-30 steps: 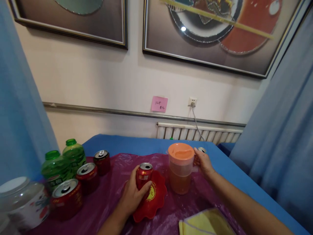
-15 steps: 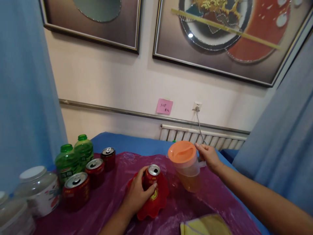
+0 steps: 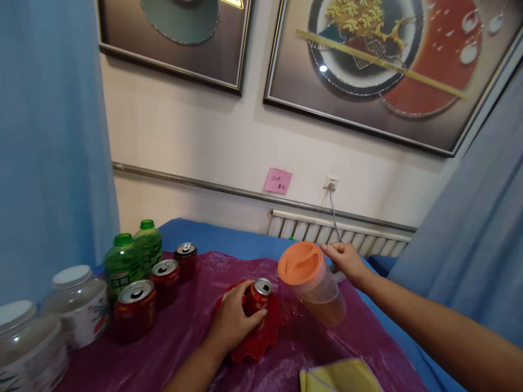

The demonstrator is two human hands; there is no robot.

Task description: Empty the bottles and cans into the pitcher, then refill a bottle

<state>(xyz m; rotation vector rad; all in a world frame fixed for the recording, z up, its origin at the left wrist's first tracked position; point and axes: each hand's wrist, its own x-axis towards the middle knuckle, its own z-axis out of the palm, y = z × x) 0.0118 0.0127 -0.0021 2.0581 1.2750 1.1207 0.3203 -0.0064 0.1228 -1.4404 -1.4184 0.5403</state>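
My left hand (image 3: 236, 318) is wrapped round a red drink can (image 3: 260, 295) with an opened top. Beneath the can lies a red scalloped plate (image 3: 261, 343), partly covered by my hand. To the right, my right hand (image 3: 347, 262) grips the handle of a clear pitcher (image 3: 322, 299) with an orange lid (image 3: 300, 263). The pitcher leans to the left, its lid end close to the can but apart from it. Amber liquid fills its lower part. No stream of liquid shows between pitcher and can.
On the left stand several red cans (image 3: 137, 310), two green bottles (image 3: 125, 264) and two white-lidded jars (image 3: 77, 305). A yellow cloth (image 3: 341, 375) lies at the front on the purple plastic sheet (image 3: 175, 343). Blue curtains (image 3: 53, 136) hang at both sides, and a radiator (image 3: 318, 228) runs along the wall.
The pitcher has tipped further to the left, its lid lower and nearer the can. My left hand still holds the can over the plate. The whole view has shifted slightly.
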